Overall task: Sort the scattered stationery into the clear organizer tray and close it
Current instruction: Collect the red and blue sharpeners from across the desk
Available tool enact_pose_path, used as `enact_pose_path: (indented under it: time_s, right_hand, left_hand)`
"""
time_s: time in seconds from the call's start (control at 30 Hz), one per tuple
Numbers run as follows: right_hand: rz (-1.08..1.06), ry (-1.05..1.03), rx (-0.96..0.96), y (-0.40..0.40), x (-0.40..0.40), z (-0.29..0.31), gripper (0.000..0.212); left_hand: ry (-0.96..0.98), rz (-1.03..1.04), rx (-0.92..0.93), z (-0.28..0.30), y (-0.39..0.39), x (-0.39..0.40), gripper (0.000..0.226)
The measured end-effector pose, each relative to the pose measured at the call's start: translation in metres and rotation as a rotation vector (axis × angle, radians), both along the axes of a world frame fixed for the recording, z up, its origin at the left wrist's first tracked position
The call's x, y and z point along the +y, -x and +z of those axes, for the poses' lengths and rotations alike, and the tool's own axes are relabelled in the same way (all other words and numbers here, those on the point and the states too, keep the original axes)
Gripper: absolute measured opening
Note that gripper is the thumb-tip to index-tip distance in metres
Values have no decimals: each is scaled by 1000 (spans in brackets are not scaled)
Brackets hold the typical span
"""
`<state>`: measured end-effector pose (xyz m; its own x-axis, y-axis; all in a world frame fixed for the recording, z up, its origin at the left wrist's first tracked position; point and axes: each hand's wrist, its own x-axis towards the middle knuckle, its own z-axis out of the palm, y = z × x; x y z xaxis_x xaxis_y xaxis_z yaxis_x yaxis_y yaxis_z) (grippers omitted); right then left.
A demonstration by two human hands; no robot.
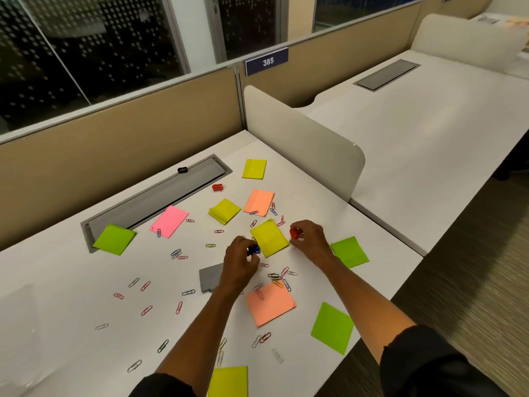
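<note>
Scattered across the white desk (86, 282): sticky-note pads and paper clips (177, 253), loose everywhere. At the middle, a yellow pad (269, 237), flanked by both hands. Left hand (240, 262) just beside its near-left corner, fingers curled shut around a small blue sharpener (254, 249). Right hand (310, 239) at the pad's right edge, fingertips pinched on a small red sharpener (294, 233). Under the left wrist, a grey flat piece (210, 276), partly hidden. Nearer, an orange pad (270, 306) with a clip on its corner, a green pad (332, 328) near the desk's edge, another yellow pad at the bottom of the view. Farther back, a second orange pad (258, 202), a pink pad (169, 222), more yellow and green pads, a second red sharpener (217, 187) lying alone, and a black sharpener (182, 169) on the rim of the grey cable trough (148, 202). At lower left, something faint and clear (20, 325), maybe the tray; cannot tell. Beyond, a divider (300, 144) and a plate reading 385 (266, 62).
</note>
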<state>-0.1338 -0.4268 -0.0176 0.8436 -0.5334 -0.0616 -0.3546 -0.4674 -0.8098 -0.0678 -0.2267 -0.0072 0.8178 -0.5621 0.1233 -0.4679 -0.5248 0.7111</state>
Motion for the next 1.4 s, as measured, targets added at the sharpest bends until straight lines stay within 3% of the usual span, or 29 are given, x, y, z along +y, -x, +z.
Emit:
enact_pose_path:
  time_s: [0.3,0.5,0.87,1.2,1.4]
  right_hand:
    - [191,-77,-29,-21,118,16,41]
    - [342,-83,22,-37,222,26,48]
    - [716,-35,-101,-38,416,34,44]
    - [870,32,-102,-31,519,26,43]
    - [884,62,-95,-29,545,20,42]
  left_hand:
    - [-36,170,15,12,11,92,25]
    - [-4,239,-136,33,20,185,19]
    - [-11,633,-202,38,53,370,18]
    - [-102,854,-46,26,77,465,27]
    - [-164,857,11,23,80,486,34]
